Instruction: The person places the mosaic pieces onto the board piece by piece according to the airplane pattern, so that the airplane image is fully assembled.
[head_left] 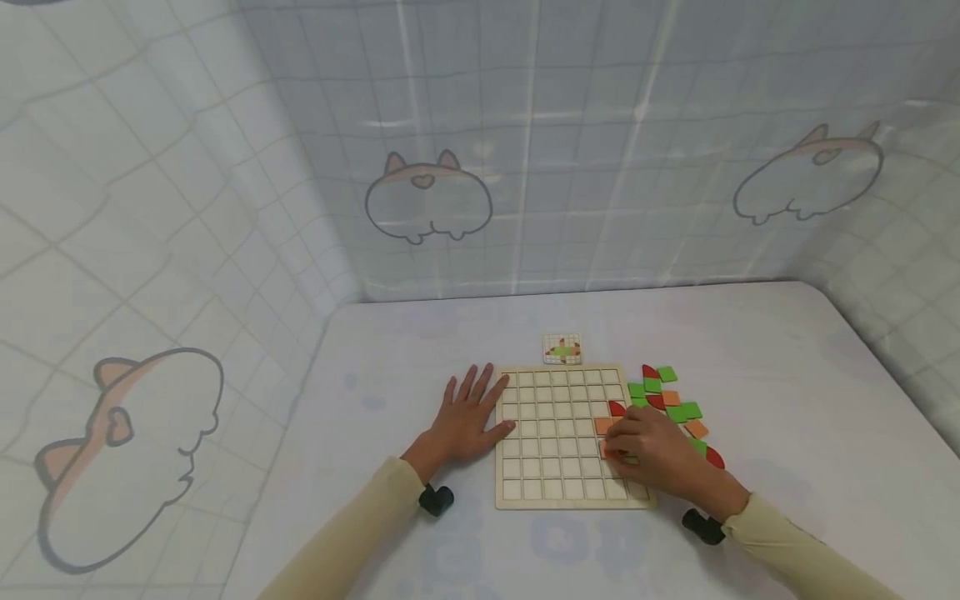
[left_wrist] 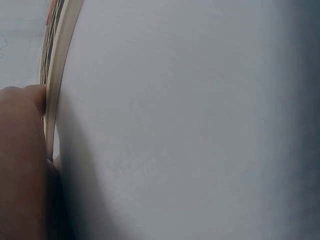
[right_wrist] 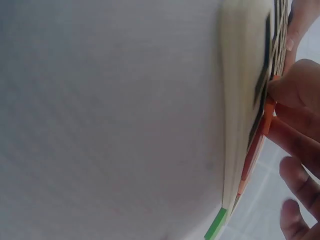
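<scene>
A square wooden grid board (head_left: 551, 503) lies on the table. My left hand (head_left: 467, 417) rests at its left edge, fingers spread and straight, the thumb reaching onto the frame. Over the board's right side, my right hand (head_left: 652, 446) pinches an orange square tile (right_wrist: 269, 116) between thumb and fingers, low at the grid. Another orange tile (head_left: 603, 426) and a red quarter-round tile (head_left: 617, 408) lie in the cells just beyond that hand. The right hand hides part of the grid's lower right.
Loose green tiles (head_left: 690, 410), orange tiles (head_left: 697, 428) and red curved tiles (head_left: 715, 457) are scattered right of the board, some touching its edge. Behind the board lies a small pattern card (head_left: 562, 349). Patterned curtains (head_left: 585, 208) surround the table (head_left: 780, 367).
</scene>
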